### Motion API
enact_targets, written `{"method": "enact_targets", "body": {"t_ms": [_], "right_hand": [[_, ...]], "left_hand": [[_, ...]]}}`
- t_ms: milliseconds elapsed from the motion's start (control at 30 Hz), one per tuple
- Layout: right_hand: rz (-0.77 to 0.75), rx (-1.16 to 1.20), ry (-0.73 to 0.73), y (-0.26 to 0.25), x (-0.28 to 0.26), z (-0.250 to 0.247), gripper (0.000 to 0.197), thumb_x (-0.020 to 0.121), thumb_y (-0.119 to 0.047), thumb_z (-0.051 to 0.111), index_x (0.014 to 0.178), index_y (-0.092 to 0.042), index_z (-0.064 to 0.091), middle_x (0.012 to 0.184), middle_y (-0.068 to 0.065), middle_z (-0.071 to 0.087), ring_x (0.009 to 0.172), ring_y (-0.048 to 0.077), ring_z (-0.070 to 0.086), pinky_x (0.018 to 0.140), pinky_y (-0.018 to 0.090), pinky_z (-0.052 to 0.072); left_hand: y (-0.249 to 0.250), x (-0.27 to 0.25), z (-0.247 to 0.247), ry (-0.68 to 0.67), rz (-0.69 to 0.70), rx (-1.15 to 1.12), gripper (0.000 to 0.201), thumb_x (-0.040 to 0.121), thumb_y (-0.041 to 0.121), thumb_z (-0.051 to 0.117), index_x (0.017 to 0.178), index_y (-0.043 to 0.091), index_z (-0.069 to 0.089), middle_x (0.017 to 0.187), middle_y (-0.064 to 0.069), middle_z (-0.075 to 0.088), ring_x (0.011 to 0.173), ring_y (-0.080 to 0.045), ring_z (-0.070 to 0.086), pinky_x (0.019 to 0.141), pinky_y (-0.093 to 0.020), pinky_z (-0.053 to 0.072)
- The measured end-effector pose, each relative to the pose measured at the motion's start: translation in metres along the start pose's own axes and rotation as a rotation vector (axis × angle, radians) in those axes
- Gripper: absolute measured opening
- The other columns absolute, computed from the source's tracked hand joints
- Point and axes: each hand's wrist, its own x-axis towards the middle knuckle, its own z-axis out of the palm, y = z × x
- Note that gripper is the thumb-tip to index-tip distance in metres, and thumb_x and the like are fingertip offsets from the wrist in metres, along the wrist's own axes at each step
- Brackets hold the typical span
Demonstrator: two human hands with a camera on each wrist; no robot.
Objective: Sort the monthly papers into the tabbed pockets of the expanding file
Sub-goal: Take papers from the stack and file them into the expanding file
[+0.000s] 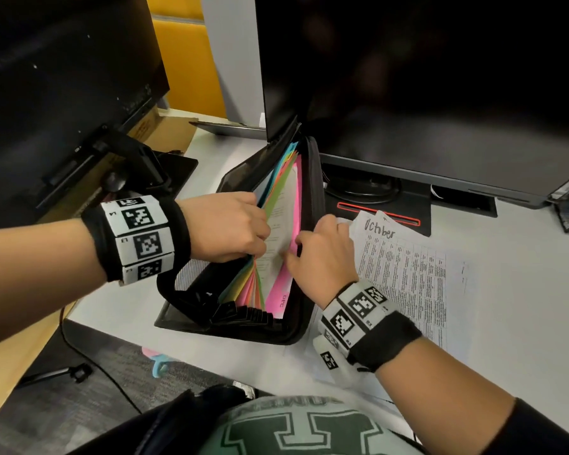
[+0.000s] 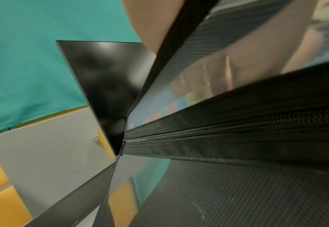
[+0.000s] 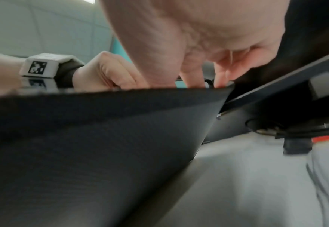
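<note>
While you've got both hands buried in it, that big dark monitor point(image 1: 424, 87) looms at 12 o'clock, with its stand base point(image 1: 385, 205) just right of the file on the white desk point(image 1: 523, 274).

Next down in size: the black expanding file point(image 1: 304, 198) sits dead centre, zipped open and fanned out, its coloured dividers point(image 1: 278, 178) running green, orange, yellow and pink. Pink sits furthest right, and a tab near the 6 o'clock end reads DEC. A white printed sheet point(image 1: 280, 224) stands in a pocket between the green and pink dividers.

Off at 3 o'clock the leftover papers point(image 1: 408, 274) lie flat on the desk, top one handwritten "October", right beside the file.

Your left hand point(image 1: 225, 226) comes in from 9 o'clock, knuckles up, fingers curled over the divider tops, holding the left bunch back. Your right hand point(image 1: 322, 261) reaches in from 4 o'clock, fingers bent and pinching the white sheet's edge against the pink divider. From the right wrist view the fingertips point(image 3: 221, 81) dip just behind the file's black wall.
</note>
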Motion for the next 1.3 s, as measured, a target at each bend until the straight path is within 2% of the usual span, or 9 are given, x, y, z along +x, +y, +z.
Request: {"method": "enact_targets", "body": {"t_ms": [133,300,500,600,700,967,1067,1167,1300], "right_hand": [[0.056,-0.117,-0.205,-0.009,0.005,0.009,0.047,0.088,-0.052,0.049,0.108,-0.011,0.062,0.118,0.010,0.042,0.113,0.030,0.037,0.093,0.038,0.035],[0.091,-0.020,-0.270,-0.015,0.012,0.025,0.027,0.088,-0.025,0.051,0.107,-0.010,0.062,0.117,0.012,0.051,0.112,0.031,0.043,0.090,0.037,0.037],[0.180,0.429,-0.210,0.020,0.017,0.007,0.030,0.080,-0.009,0.061,0.053,-0.013,0.047,0.060,0.004,0.049,0.069,0.025,0.051,0.050,0.018,0.034],[0.311,0.746,-0.180,0.067,0.002,-0.019,0.011,0.080,-0.001,0.064,0.070,-0.005,0.066,0.070,0.012,0.065,0.067,0.025,0.062,0.065,0.033,0.056],[0.468,0.861,-0.157,0.129,-0.024,-0.042,0.013,0.083,0.005,0.061,0.092,0.001,0.070,0.084,0.011,0.069,0.075,0.024,0.064,0.074,0.037,0.054],[0.731,0.678,-0.126,0.213,-0.081,-0.045,0.014,0.088,-0.012,0.061,0.087,0.001,0.065,0.094,0.016,0.068,0.088,0.031,0.062,0.078,0.038,0.049],[0.713,0.366,-0.224,0.219,-0.087,-0.035,0.033,0.086,-0.030,0.064,0.083,0.002,0.062,0.087,0.020,0.062,0.091,0.038,0.059,0.079,0.039,0.045],[0.628,0.175,-0.138,0.200,-0.079,-0.042,0.061,0.079,-0.036,0.071,0.127,-0.003,0.050,0.122,0.020,0.053,0.113,0.035,0.051,0.094,0.039,0.040],[0.357,0.532,0.021,0.136,-0.054,-0.060,0.028,0.083,-0.015,0.068,0.110,-0.010,0.061,0.101,0.005,0.061,0.089,0.019,0.058,0.069,0.023,0.046]], "left_hand": [[0.007,0.004,0.007,0.021,-0.013,0.012,0.021,0.080,0.022,0.044,0.072,0.025,0.063,0.071,0.007,0.058,0.074,-0.019,0.059,0.072,-0.031,0.031],[0.009,0.011,0.011,0.069,0.000,0.000,0.018,0.079,0.022,0.047,0.068,0.023,0.062,0.069,0.005,0.057,0.072,-0.020,0.059,0.071,-0.032,0.033],[0.010,0.016,0.011,0.038,0.011,0.017,0.013,0.066,0.021,0.075,0.067,0.025,0.063,0.067,0.008,0.058,0.070,-0.018,0.060,0.067,-0.029,0.043],[0.009,0.017,0.012,0.029,0.002,-0.006,0.015,0.064,0.019,0.076,0.067,0.027,0.064,0.068,0.009,0.059,0.070,-0.017,0.060,0.068,-0.029,0.040],[0.009,0.018,0.013,-0.008,-0.001,-0.014,0.015,0.063,0.018,0.074,0.067,0.027,0.064,0.069,0.009,0.060,0.071,-0.016,0.060,0.067,-0.028,0.044],[0.013,0.019,0.010,-0.077,-0.023,-0.013,0.008,0.068,0.024,0.054,0.065,0.025,0.062,0.069,0.008,0.060,0.072,-0.017,0.062,0.069,-0.029,0.034],[0.012,0.016,0.010,-0.065,-0.032,-0.019,0.023,0.070,0.026,0.041,0.067,0.025,0.064,0.071,0.008,0.061,0.075,-0.016,0.063,0.070,-0.028,0.030],[0.011,0.015,0.007,-0.123,-0.049,-0.011,0.018,0.069,0.029,0.046,0.069,0.027,0.065,0.073,0.010,0.062,0.078,-0.014,0.063,0.070,-0.027,0.033],[0.011,0.016,0.007,-0.169,-0.067,-0.044,0.026,0.070,0.030,0.040,0.070,0.027,0.065,0.074,0.010,0.063,0.078,-0.014,0.064,0.069,-0.029,0.043]]}}
